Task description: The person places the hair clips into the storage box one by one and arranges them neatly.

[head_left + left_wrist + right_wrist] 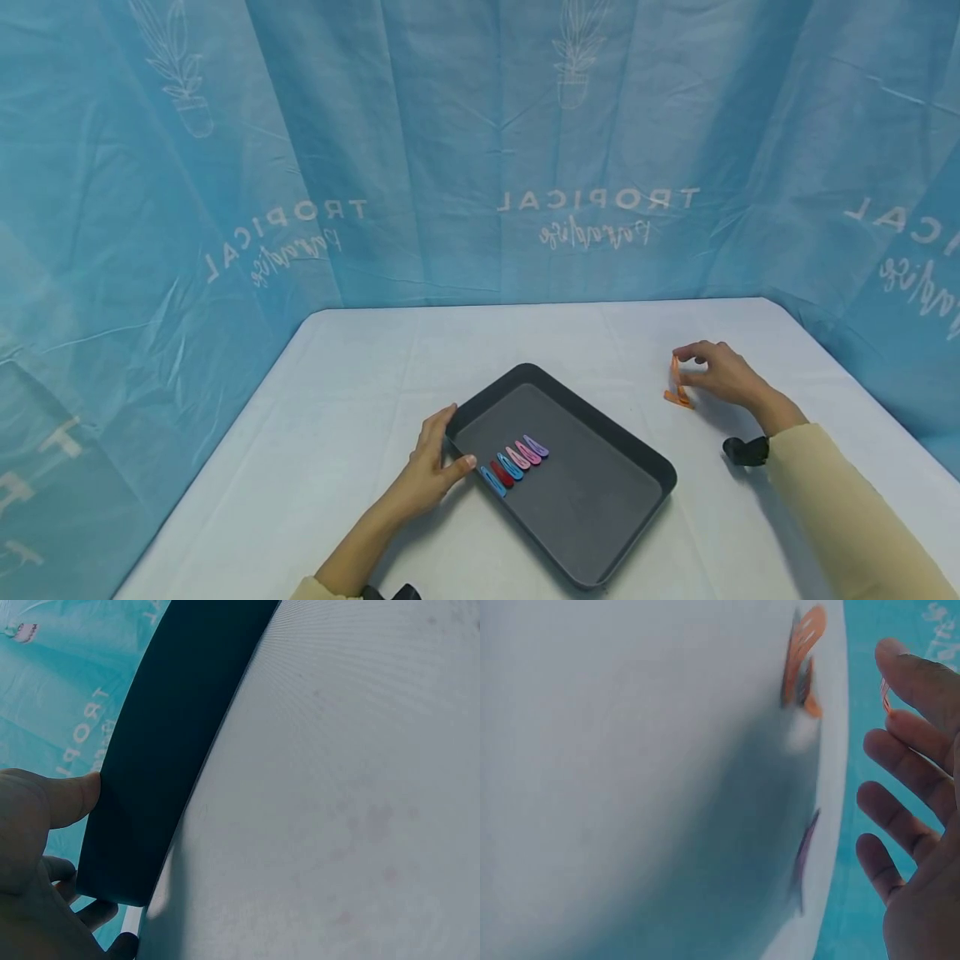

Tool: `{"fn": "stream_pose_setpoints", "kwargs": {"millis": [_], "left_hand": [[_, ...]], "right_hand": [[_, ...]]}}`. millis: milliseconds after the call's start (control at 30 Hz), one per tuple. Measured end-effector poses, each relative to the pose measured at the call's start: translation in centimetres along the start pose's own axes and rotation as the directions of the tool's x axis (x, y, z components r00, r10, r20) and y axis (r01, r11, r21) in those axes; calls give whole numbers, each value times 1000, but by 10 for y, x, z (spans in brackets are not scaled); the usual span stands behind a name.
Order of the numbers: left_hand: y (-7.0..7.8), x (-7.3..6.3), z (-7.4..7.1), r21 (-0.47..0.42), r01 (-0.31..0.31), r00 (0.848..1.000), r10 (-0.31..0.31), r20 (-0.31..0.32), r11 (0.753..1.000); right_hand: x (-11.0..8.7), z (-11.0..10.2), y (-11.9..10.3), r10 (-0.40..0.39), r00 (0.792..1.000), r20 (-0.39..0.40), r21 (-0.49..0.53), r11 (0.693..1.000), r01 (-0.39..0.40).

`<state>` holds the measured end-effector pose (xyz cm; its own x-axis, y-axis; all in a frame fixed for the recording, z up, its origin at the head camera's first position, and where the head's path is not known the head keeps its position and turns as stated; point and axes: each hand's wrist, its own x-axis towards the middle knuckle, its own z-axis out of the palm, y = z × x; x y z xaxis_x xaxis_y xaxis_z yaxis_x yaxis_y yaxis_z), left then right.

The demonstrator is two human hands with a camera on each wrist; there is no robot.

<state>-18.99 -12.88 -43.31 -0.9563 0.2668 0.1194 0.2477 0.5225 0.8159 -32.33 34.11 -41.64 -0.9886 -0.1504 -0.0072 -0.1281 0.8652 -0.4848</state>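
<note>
A dark grey baking tray (pixel 600 508) lies at an angle on the white table. My left hand (pixel 427 471) grips its left corner, thumb over the rim; the left wrist view shows the tray's outer wall (pixel 165 750) beside the thumb. Inside the tray, a row of several snap hair clips (pixel 501 473) in blue, red, pink and purple lies along the left side. Off to the right, my right hand (pixel 716 375) pinches an orange hair clip (pixel 675 367) between thumb and index finger. Just below it, more orange clips (pixel 802 660) rest on the table.
A purple clip (pixel 805 862) lies on the table in the right wrist view; the hand hides it in the head view. Blue printed curtains (pixel 450 150) hang behind and beside the white table (pixel 360 375).
</note>
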Motion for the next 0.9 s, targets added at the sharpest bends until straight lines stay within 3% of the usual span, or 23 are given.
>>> {"fn": "stream_pose_setpoints", "kwargs": {"millis": [233, 633, 900], "left_hand": [[-1, -1, 0, 12, -17, 1000, 17, -5, 1000], [0, 0, 0, 0, -13, 1000, 13, -6, 1000], [-1, 0, -1, 5, -8, 1000, 8, -3, 1000]], "right_hand": [[-5, -3, -16, -18, 1000, -10, 38, 999, 19], [-16, -11, -46, -115, 992, -52, 41, 992, 117], [-23, -11, -71, -269, 960, -82, 42, 961, 273]]}}
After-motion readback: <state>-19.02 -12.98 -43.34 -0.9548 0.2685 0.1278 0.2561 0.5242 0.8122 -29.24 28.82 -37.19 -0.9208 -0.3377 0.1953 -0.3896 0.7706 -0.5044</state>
